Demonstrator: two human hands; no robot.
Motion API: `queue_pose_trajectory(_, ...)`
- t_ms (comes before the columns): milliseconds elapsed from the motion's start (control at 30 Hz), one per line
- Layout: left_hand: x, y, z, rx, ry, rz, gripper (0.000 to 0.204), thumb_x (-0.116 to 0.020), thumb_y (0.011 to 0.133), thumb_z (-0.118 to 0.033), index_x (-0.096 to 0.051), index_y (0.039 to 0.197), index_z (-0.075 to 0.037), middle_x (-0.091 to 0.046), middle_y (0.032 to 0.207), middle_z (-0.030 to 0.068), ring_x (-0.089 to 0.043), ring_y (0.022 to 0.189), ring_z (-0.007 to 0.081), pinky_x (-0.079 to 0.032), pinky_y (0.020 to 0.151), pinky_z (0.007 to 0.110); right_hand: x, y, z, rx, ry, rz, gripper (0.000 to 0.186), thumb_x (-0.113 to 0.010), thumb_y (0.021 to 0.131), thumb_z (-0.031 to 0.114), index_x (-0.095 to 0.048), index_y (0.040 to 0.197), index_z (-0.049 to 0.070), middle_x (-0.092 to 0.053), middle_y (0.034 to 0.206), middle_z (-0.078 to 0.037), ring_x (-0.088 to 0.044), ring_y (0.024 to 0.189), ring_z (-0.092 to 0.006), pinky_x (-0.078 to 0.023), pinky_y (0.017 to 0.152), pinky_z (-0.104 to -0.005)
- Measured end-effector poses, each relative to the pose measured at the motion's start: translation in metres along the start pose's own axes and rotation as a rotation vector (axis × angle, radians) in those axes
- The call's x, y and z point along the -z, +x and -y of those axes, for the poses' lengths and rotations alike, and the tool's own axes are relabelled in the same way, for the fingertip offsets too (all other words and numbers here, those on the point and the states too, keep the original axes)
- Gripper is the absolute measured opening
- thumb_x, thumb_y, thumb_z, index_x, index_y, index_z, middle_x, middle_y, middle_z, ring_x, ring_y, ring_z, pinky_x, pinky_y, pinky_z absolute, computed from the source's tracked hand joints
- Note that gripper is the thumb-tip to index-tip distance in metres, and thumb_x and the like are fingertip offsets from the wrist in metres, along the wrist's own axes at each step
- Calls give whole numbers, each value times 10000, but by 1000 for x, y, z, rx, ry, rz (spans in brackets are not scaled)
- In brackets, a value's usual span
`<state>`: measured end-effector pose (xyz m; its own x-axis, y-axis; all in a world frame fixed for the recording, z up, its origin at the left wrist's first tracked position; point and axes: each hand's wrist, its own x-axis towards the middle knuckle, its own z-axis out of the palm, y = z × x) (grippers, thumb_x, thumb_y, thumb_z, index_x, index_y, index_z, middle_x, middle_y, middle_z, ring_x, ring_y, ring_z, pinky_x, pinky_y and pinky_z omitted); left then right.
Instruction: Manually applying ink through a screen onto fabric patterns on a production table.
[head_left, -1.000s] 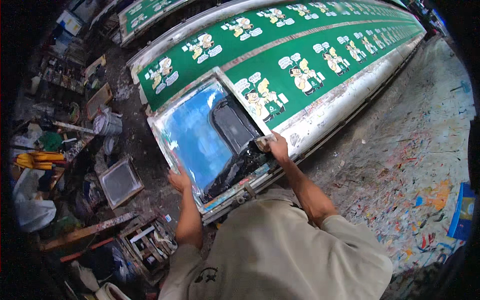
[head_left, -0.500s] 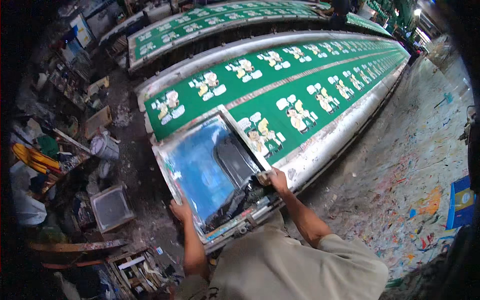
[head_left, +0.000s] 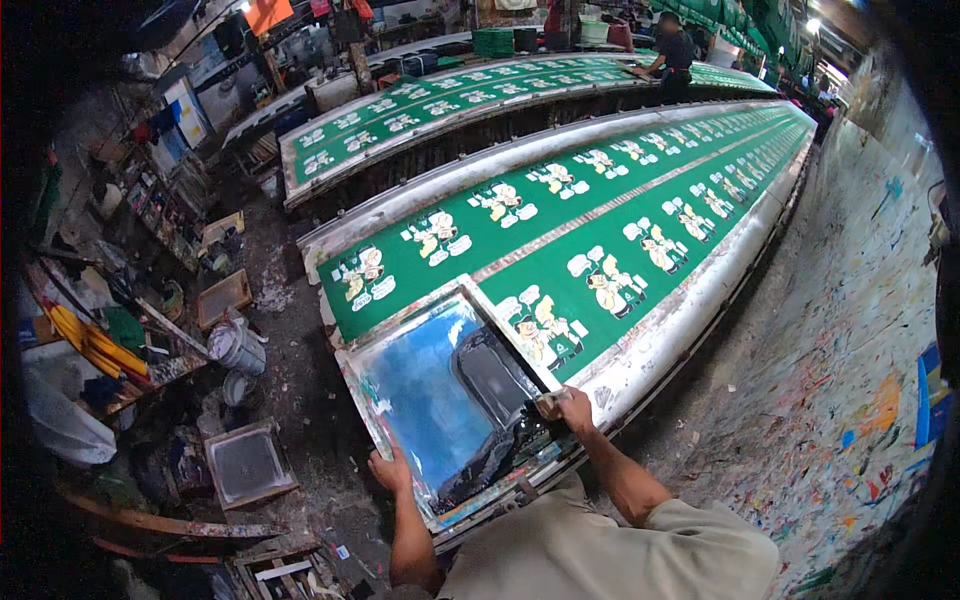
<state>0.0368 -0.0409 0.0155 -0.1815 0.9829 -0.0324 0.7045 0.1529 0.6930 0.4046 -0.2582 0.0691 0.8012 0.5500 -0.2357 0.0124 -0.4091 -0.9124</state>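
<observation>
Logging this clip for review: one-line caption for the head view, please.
Both hands, left hand and right hand, grip a blue-meshed printing screen frame laid at the near end of a long green printed table.

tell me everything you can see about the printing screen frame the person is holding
The printing screen frame is a large rectangle with a pale, paint-stained rim around blue-tinted mesh that has a dark rounded patch toward its right side. It lies flat at the near end of the long table, over the green cloth with cartoon prints. Dark ink pools along its near edge. The left hand grips the near left corner; the right hand grips the near right corner.
</observation>
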Motion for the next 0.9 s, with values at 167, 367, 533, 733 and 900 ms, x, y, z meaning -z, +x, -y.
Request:
queue_pose_trajectory(167, -3, 1, 0, -19, -1, -38, 460, -741, 849, -321, -619, 1126, 25, -605, 1178, 290, -558, 1140, 483, -447, 982, 544, 1, -2, 1, 59, 21, -2, 447, -608, 756, 102, -703, 1167, -46, -748, 955, -119, -670, 824, -189, -532, 767, -326)
queue_pose_trajectory(367, -1, 0, 2, -15, -27, 1, 452, -753, 834, -304, -632, 1137, 9, -608, 1153, 276, -576, 1092, 482, -455, 955, 548, 9, -11, 21, -16, 194, 65, 420, -617, 736, 87, -707, 1122, -53, -736, 926, -117, -659, 809, -186, -526, 758, -317)
queue_pose_trajectory(533, -9, 10, 20, -33, -126, -21, 509, -781, 811, -328, -638, 1180, -8, -606, 1119, 264, -587, 1065, 475, -468, 926, 546, 2, 2, 2, 32, 87, 29, 292, -611, 751, 97, -708, 980, -57, -710, 808, -86, -643, 754, -176, -510, 700, -314)
queue_pose_trajectory(733, 1, 2, 21, -18, -50, -12, 515, -795, 789, -343, -657, 1152, -6, -606, 1085, 250, -606, 1021, 458, -482, 902, 530, -4, -8, 13, 16, 56, 43, 274, -612, 772, 83, -738, 984, -36, -723, 810, -87, -659, 725, -167, -518, 684, -304)
queue_pose_trajectory(900, 0, 8, 12, -12, -200, 70, 444, -777, 768, -294, -679, 1095, -10, -621, 1065, 242, -618, 988, 448, -493, 871, 527, 2, 10, -10, 34, 114, 61, 271, -608, 776, 83, -752, 982, -18, -722, 805, -69, -651, 716, -155, -509, 669, -294)
